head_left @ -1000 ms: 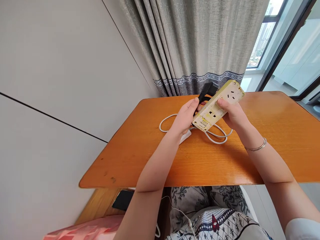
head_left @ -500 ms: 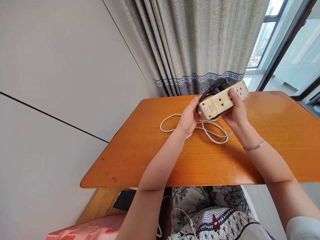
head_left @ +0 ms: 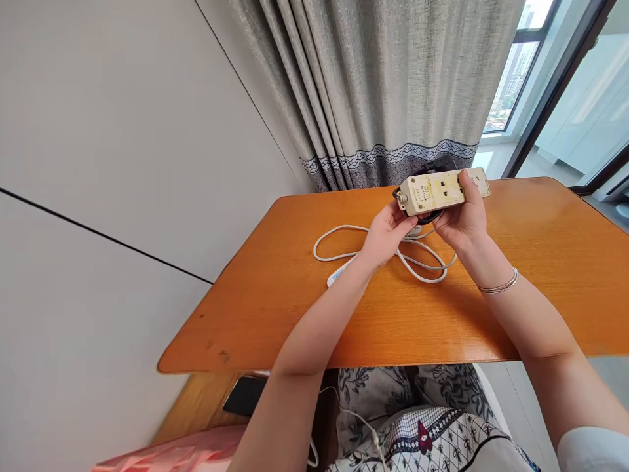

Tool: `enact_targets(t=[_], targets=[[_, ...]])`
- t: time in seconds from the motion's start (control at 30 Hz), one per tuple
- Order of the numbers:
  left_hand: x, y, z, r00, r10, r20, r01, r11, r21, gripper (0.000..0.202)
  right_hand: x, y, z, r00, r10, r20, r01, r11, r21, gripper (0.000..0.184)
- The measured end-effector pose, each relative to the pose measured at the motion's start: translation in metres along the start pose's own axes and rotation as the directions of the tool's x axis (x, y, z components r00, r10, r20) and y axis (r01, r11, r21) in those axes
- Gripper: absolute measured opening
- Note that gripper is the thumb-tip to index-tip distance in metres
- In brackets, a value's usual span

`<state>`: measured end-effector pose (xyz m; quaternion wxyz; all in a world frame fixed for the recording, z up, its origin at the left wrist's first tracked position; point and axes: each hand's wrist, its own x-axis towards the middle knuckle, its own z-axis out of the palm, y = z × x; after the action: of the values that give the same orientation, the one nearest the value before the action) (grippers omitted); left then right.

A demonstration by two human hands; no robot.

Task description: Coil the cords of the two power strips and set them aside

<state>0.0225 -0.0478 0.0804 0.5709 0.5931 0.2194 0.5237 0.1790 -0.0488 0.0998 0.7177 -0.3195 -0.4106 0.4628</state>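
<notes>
A yellowed white power strip (head_left: 433, 190) is held up above the far half of the table, sockets facing me. My right hand (head_left: 464, 219) grips it near its right end, with the thumb over the socket face. A black cord (head_left: 428, 218) is bundled behind the strip, its dark plug partly showing above. My left hand (head_left: 386, 233) is closed on the cord at the strip's left end, thumb along the lower edge; its other fingers are partly hidden. Below the hands, a white cable (head_left: 339, 229) lies in loose loops on the table.
The orange-brown wooden table (head_left: 275, 295) has rounded corners. Part of a white device (head_left: 335, 275) shows beside my left forearm. A grey curtain (head_left: 393, 78) hangs behind, and a pale wall (head_left: 122, 131) borders the left. Below the table edge lies a dark phone-like object (head_left: 244, 394).
The power strip has turned nearer to level and its left end has shifted right. My left hand has moved right along with it, uncovering part of the white device.
</notes>
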Motion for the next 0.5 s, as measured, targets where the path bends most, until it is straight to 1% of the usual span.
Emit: enact_targets(t=[0.13, 0.23, 0.3, 0.37, 0.43, 0.5], targets=[[-0.001, -0.004, 0.002, 0.998, -0.057, -0.012, 0.057, 0.998, 0.002, 0.052, 0.009, 0.006, -0.005, 0.998, -0.025, -0.055, 0.026, 1.0, 0.018, 0.047], [-0.004, -0.003, 0.003, 0.987, -0.161, 0.015, 0.161, 0.987, 0.002, 0.06, 0.029, 0.01, -0.021, 0.985, -0.045, -0.166, 0.056, 0.996, 0.062, 0.041], [-0.006, -0.002, 0.002, 0.971, -0.234, 0.044, 0.233, 0.972, 0.033, 0.062, 0.047, 0.01, -0.044, 0.956, -0.061, -0.285, 0.092, 0.991, 0.098, 0.035], [-0.006, -0.004, 0.0, 0.956, -0.283, 0.073, 0.275, 0.956, 0.105, 0.058, 0.064, 0.007, -0.074, 0.908, -0.059, -0.415, 0.126, 0.983, 0.135, 0.028], [-0.006, -0.008, -0.002, 0.944, -0.304, 0.125, 0.277, 0.94, 0.198, 0.05, 0.075, 0.003, -0.11, 0.85, -0.002, -0.527, 0.087, 0.987, 0.137, 0.021], [-0.005, -0.016, -0.004, 0.931, -0.307, 0.199, 0.244, 0.926, 0.288, 0.045, 0.079, 0.0, -0.143, 0.786, 0.079, -0.613, 0.0, 0.992, 0.128, 0.016]])
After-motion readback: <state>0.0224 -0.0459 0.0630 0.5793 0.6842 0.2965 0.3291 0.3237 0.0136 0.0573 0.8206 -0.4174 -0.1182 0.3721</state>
